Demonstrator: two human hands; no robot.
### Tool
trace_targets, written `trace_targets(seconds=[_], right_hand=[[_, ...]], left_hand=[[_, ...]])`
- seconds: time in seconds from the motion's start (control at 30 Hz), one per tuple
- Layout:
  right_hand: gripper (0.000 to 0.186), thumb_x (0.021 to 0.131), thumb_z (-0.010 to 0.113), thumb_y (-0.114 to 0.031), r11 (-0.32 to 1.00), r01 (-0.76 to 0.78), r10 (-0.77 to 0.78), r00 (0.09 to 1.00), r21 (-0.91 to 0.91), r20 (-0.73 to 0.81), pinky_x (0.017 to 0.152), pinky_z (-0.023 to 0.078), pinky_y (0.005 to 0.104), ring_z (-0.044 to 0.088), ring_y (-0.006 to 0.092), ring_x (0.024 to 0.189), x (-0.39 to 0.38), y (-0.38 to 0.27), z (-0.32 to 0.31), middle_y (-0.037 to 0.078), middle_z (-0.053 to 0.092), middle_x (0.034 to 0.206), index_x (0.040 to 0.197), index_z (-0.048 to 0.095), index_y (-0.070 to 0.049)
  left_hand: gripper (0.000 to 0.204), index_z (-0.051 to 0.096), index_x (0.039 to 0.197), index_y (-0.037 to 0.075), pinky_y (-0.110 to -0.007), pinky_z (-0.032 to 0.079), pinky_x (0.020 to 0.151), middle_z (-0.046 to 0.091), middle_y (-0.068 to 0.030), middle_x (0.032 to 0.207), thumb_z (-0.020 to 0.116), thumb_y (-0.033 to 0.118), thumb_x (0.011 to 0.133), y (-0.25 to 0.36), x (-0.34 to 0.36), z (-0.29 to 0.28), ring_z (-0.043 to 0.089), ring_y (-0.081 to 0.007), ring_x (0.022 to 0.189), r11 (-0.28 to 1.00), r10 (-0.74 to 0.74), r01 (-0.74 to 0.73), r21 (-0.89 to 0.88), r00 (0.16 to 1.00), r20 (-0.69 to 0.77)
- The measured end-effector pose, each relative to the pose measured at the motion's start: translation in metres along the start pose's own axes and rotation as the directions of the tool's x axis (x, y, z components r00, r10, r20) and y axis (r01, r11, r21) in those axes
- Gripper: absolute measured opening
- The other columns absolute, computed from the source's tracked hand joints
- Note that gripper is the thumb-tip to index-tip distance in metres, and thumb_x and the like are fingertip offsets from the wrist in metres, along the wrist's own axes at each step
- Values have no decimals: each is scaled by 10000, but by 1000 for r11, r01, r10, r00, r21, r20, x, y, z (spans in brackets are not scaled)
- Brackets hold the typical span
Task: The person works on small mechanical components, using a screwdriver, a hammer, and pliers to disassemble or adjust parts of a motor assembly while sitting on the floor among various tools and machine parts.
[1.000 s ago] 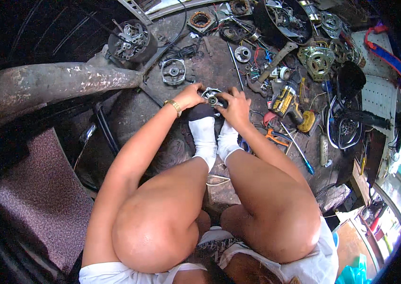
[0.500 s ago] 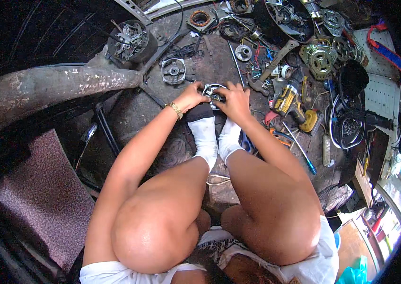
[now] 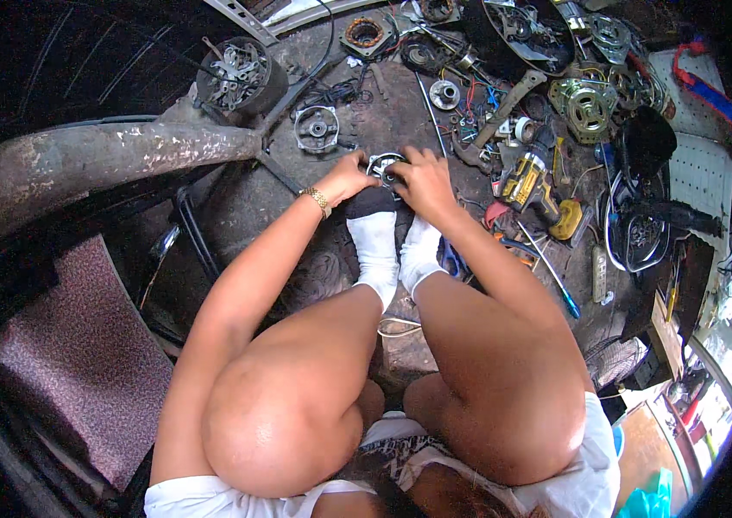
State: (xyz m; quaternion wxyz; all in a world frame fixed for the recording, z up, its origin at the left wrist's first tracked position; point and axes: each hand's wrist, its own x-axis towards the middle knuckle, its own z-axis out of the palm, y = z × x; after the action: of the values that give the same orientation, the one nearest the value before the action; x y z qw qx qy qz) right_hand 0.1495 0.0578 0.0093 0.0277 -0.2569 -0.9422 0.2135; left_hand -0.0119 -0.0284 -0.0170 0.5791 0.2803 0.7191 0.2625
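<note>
A round metal motor end cover [image 3: 382,161] stands on the floor just beyond my socked feet [image 3: 374,233]. My left hand [image 3: 350,178] is closed on its left rim, thumb on the near side. Over the cover's right side lies my right hand [image 3: 424,183], its fingers bent and thumb reaching to the middle. What those fingertips pinch is hidden beneath them. A second round metal end cover [image 3: 316,129] with a bearing at its centre lies beyond my left hand.
To the right are a yellow-black cordless drill [image 3: 524,180], a hammer [image 3: 504,116] and a screwdriver [image 3: 550,272]. Several motor parts, such as a copper-wound stator [image 3: 363,34], lie farther off. A metal pot of parts [image 3: 241,76] stands far left, near a thick curved frame [image 3: 124,160].
My right hand has shifted slightly left and in over the end cover. The small dark round piece by its fingertips is now mostly covered. My left hand keeps its place.
</note>
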Motion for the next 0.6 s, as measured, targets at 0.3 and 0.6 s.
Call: trace_targets(seconds=[0.3, 0.6], right_hand=[[347, 619, 716, -119, 985, 64, -75, 995, 163, 67, 764, 441, 405, 546, 307, 950, 6, 8, 1, 108, 565, 1036, 961, 664, -141], [243, 640, 700, -96, 944, -36, 1, 994, 328, 107, 734, 466, 391, 585, 302, 872, 10, 12, 8, 121, 585, 927, 881, 675, -117]], left_hand=[[609, 483, 1101, -85, -307, 441, 804, 593, -161, 982, 764, 170, 625, -5, -2, 3, 561, -205, 903, 997, 58, -53, 59, 994, -93], [507, 544, 1037, -38, -306, 444, 779, 614, -147, 955, 758, 143, 614, -13, 2, 7, 584, -219, 881, 988, 62, -37, 152, 984, -168]])
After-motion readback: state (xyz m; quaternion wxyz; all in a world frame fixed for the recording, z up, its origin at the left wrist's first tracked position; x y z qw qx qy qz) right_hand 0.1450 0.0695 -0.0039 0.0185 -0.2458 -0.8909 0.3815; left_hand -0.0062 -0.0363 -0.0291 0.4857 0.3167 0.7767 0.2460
